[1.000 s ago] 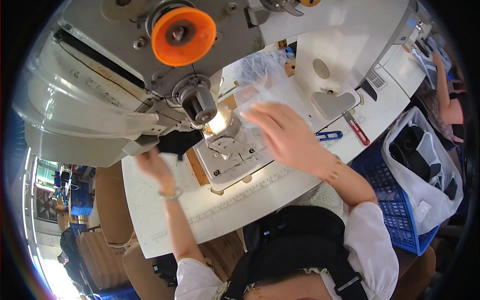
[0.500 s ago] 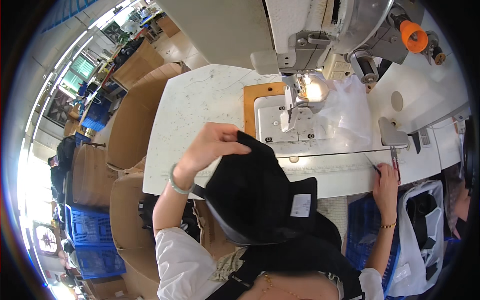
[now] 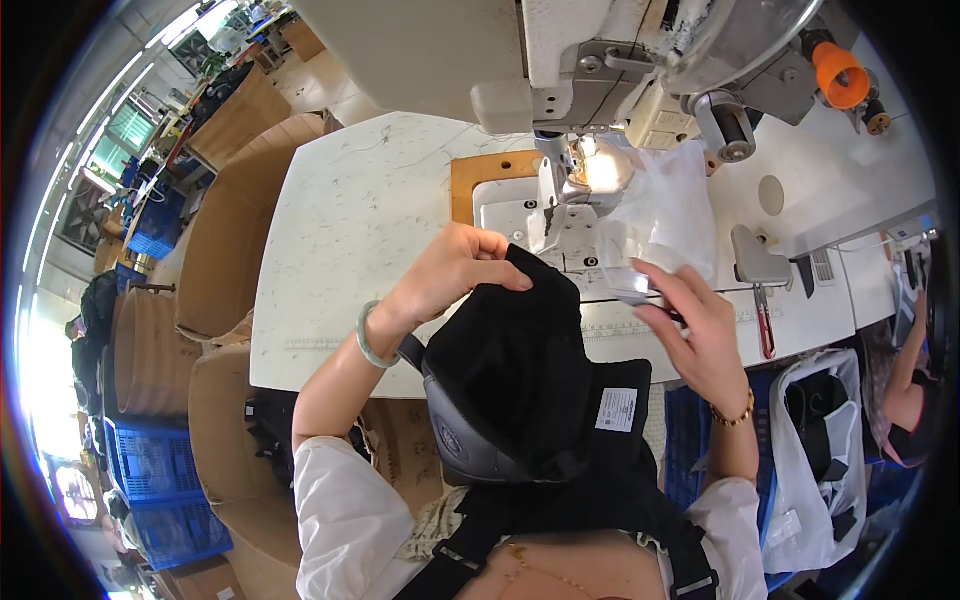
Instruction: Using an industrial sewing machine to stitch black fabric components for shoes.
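Observation:
My left hand (image 3: 455, 272) pinches the upper edge of a black sewn fabric piece (image 3: 515, 370) between thumb and fingers. The piece is hollow like a cap, with a smooth dark-grey outer panel and a short strap by my wrist. A flap at its right bears a white printed label (image 3: 617, 410). My right hand (image 3: 697, 325) is closed on small thread snips (image 3: 630, 283), whose shiny blades are blurred and point left, toward the fabric but apart from it. The piece hangs over the table's front edge, before my chest; its lower part merges with my dark apron.
A sewing machine (image 3: 590, 190) with a lit lamp stands on the white table (image 3: 350, 220). Clear plastic (image 3: 670, 220) lies by its needle area. Red-handled scissors (image 3: 765, 320) lie at right. Cardboard boxes (image 3: 235, 230) stand left; a white bag (image 3: 790, 500) and blue crate flank my right arm.
My right hand has lifted the snips off the table's right side and brought them left, near the fabric. The left hand keeps its pinch; the view has shifted slightly.

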Tool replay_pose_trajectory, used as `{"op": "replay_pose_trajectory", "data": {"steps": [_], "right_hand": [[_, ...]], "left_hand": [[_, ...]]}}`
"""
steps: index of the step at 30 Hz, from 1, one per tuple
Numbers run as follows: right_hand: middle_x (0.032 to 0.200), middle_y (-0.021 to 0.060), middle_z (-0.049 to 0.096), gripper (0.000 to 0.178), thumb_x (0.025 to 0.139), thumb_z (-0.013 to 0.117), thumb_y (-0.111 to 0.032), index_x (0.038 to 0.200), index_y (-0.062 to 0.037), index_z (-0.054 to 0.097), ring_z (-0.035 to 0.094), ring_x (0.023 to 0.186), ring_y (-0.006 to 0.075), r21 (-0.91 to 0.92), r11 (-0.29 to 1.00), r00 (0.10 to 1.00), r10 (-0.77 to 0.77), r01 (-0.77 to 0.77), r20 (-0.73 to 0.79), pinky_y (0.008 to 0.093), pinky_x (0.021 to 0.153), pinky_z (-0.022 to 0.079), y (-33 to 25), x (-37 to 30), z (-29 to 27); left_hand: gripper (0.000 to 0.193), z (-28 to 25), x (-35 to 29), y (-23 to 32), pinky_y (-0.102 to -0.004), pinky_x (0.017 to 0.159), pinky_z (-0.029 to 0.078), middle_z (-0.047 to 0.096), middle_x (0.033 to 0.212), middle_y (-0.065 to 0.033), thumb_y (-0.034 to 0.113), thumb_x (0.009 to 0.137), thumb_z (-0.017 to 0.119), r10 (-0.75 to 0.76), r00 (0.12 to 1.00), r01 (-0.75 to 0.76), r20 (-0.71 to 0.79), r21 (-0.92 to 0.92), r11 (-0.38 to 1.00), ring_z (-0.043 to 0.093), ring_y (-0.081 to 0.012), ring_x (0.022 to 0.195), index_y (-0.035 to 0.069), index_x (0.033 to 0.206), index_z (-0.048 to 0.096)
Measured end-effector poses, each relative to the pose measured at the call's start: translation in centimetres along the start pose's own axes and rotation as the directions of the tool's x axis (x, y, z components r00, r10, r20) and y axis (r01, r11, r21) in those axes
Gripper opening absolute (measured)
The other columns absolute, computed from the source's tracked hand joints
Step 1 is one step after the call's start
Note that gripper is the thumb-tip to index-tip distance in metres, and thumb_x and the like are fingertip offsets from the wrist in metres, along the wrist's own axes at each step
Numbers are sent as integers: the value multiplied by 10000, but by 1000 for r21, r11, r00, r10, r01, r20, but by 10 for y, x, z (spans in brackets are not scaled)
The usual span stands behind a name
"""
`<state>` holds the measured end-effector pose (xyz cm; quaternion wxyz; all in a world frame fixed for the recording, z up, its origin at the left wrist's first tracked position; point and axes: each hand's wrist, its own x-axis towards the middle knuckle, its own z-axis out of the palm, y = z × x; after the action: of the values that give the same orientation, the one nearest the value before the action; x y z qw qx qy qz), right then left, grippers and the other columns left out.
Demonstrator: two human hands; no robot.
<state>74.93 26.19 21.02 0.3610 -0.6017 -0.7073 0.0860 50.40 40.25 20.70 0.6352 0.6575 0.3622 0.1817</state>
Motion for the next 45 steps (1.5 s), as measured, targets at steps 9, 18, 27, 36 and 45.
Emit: {"op": "replay_pose_trajectory", "data": {"steps": [9,18,27,36,45], "right_hand": [[783,73,603,308,774,686,-203,1042,-71,614,607,613,187,131,975,974,-196,181,109,272,531,447,-2,34,22],[736,73,578,293,772,685,-165,1038,-59,623,558,575,177,317,948,997,-52,31,59,255,520,424,12,40,34],[690,13,502,299,725,692,-234,970,-76,623,516,533,166,-222,877,903,-426,426,50,286,471,396,-14,38,13],[693,17,485,252,741,683,-211,934,-68,607,500,507,162,-321,868,908,-415,379,-50,271,458,391,-10,42,14],[804,57,529,246,949,460,-195,1112,-11,455,533,580,71,762,434,805,-127,-480,579,230,485,409,-35,36,16]], "left_hand": [[204,1,0,7,-166,469,270,538,553,50,90,720,694,-17,1000,17,18,0,1000,409,18,518,55,578,552],[227,-2,2,2,-184,458,233,480,534,76,95,723,696,-22,1000,22,18,-28,999,355,19,508,66,577,524],[224,3,1,8,-192,453,222,460,528,81,106,718,699,-34,999,34,21,14,999,341,14,505,62,574,533],[189,0,-2,10,-187,457,251,483,534,74,86,714,694,-24,1000,24,18,3,1000,368,13,507,50,580,566],[257,-12,-15,17,-147,602,355,562,789,46,99,775,666,-116,983,136,145,-137,981,486,8,718,-10,997,596]]}}
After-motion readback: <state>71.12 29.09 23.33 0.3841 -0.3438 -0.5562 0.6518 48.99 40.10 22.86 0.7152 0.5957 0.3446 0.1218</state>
